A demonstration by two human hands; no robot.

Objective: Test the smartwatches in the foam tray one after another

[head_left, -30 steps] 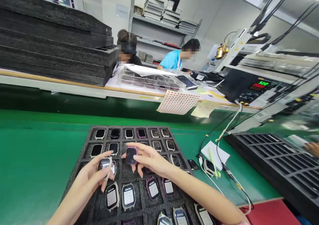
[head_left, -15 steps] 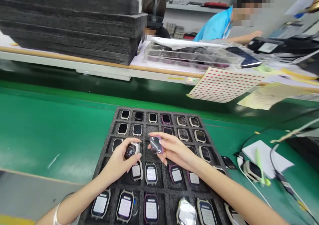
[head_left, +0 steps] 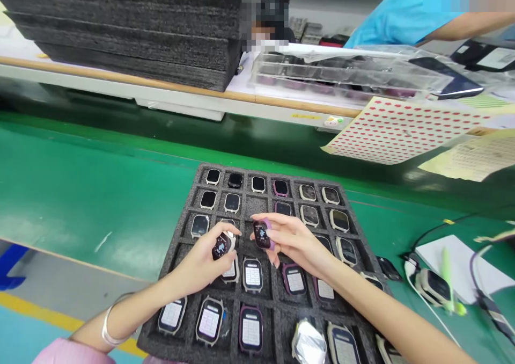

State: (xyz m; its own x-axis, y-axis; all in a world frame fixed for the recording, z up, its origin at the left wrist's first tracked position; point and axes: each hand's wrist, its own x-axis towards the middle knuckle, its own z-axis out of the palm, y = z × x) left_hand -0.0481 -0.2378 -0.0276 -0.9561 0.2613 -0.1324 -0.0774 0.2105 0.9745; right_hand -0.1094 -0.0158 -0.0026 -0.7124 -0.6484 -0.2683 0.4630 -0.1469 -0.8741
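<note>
At the far left, a yellow floor stripe [head_left: 38,313] ran past the edge of your green tabletop [head_left: 88,192], whose surface carried a small pale streak. Above it, a raised shelf [head_left: 100,78] with a tan edge spanned the view, and a tall stack of black foam trays [head_left: 140,31] stood on its left part.

Your pink sleeve [head_left: 74,350] showed at the bottom left, with a pale bracelet [head_left: 108,326] on the wrist. Your left hand [head_left: 201,267] gripped a light-cased watch [head_left: 220,246] between thumb and fingers, its dark screen lit. Under both hands lay the dark foam tray [head_left: 256,205], its compartments holding rows of watches, several nearer ones with white screens. Your right hand [head_left: 295,240] pinched a purple-cased watch [head_left: 262,234] over the tray's middle, just beside the other held watch.

Behind the shelf was a person with dark hair [head_left: 269,9]; a clear plastic tray [head_left: 346,77] sat on the shelf. Farther right were a blue sleeve [head_left: 402,17] of another person, a red-dotted sheet [head_left: 402,130] hanging over the edge, and a dark phone [head_left: 446,77]. On the tabletop's right lay a small black item [head_left: 389,268] near the tray, then another watch [head_left: 434,288], a light-green pen [head_left: 447,273] and white paper [head_left: 483,267].
</note>
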